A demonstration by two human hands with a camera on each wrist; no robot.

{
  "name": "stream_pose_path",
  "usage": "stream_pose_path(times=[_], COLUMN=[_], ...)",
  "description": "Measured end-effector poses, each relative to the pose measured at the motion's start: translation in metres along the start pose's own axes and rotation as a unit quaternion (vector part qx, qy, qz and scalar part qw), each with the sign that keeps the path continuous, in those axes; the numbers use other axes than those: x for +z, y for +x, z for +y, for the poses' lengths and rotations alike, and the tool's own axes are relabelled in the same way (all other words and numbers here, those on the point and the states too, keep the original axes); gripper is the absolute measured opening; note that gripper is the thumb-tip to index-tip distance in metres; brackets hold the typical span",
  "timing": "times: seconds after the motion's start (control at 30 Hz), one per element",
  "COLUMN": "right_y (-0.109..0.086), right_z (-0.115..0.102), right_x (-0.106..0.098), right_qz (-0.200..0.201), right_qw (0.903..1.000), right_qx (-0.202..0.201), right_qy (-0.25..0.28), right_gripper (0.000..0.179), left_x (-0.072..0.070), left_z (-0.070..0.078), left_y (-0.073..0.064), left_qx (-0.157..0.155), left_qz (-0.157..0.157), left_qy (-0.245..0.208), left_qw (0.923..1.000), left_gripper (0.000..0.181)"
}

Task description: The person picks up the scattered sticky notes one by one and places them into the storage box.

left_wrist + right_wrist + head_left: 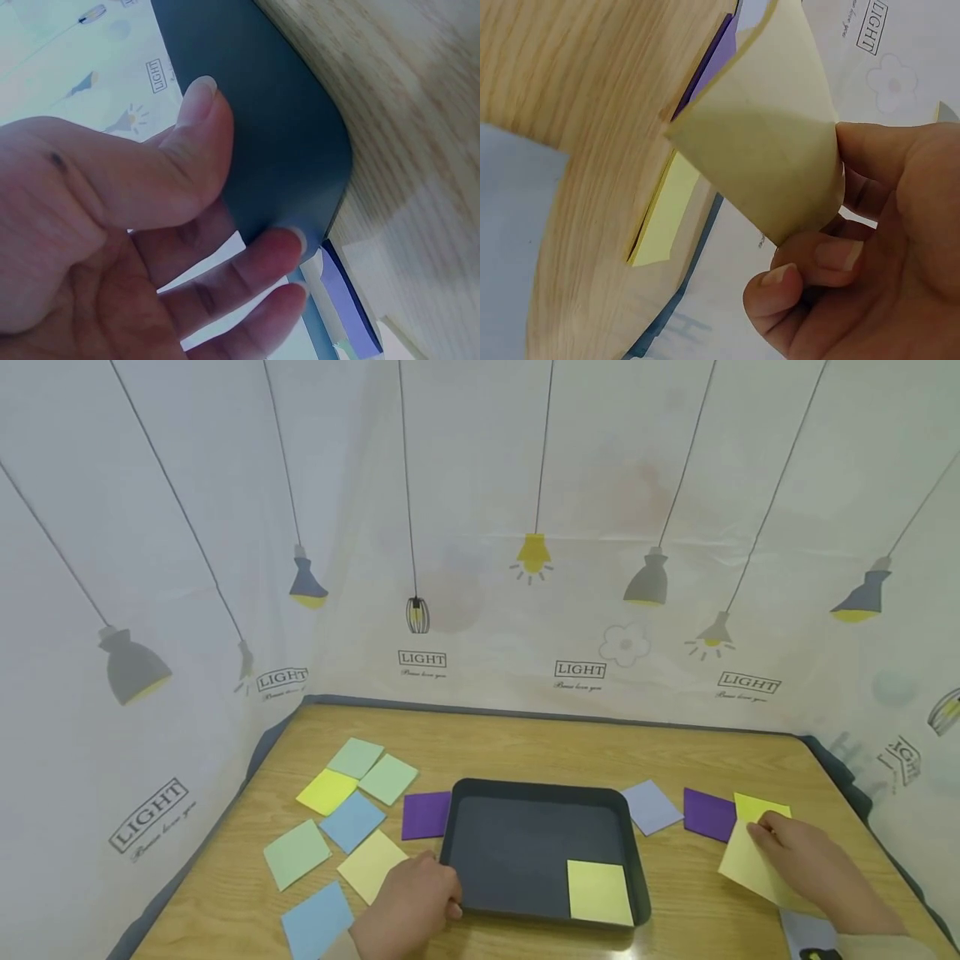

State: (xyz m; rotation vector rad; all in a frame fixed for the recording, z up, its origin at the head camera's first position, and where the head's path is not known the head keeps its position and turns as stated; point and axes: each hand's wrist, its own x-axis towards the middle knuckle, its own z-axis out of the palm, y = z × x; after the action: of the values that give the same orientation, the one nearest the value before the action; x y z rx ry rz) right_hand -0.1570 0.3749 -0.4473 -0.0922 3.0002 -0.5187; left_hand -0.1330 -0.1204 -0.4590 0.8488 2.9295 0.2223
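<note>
A dark rectangular tray (525, 835) lies mid-table with one pale yellow sticky note (600, 893) in its near right corner. My left hand (412, 897) grips the tray's near left side; in the left wrist view, the thumb presses the dark wall (277, 112) and other fingers curl to its edge. To the right of the tray, my right hand (806, 860) pinches a pale yellow sticky note (757, 127), lifted off the table and bent. Close behind it lie a bright yellow note (765, 806) and a purple note (708, 814).
Left of the tray are several notes, among them a green one (297, 854), a blue one (318, 922) and a purple one (426, 815). A lavender note (652, 807) lies at its right; another bluish note (806, 931) is partly under my right wrist. Printed cloth walls (480, 635) surround the table.
</note>
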Motion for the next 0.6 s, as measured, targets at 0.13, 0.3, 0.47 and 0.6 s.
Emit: stream_pose_path(times=[0.13, 0.3, 0.47, 0.6], right_y=[0.001, 0.002, 0.005, 0.006], right_z=[-0.006, -0.016, -0.026, -0.033], right_x=[0.005, 0.006, 0.006, 0.008], right_qz=[0.012, 0.009, -0.008, -0.015], right_qw=[0.9999, 0.9998, 0.9995, 0.9991], right_qx=[-0.009, -0.010, -0.003, -0.008], right_qy=[0.006, 0.017, 0.029, 0.039], right_gripper=[0.031, 0.033, 0.035, 0.034], left_x=[0.001, 0.002, 0.003, 0.003], left_z=[0.000, -0.001, -0.002, -0.002], left_y=[0.001, 0.000, 0.001, 0.000], left_qx=[-0.002, 0.002, 0.005, 0.004], left_qz=[-0.001, 0.005, 0.005, 0.009], left_qy=[0.001, -0.003, -0.006, -0.003], left_qw=[1.0000, 1.0000, 1.0000, 0.9999], left_gripper=[0.009, 0.009, 0.009, 0.009])
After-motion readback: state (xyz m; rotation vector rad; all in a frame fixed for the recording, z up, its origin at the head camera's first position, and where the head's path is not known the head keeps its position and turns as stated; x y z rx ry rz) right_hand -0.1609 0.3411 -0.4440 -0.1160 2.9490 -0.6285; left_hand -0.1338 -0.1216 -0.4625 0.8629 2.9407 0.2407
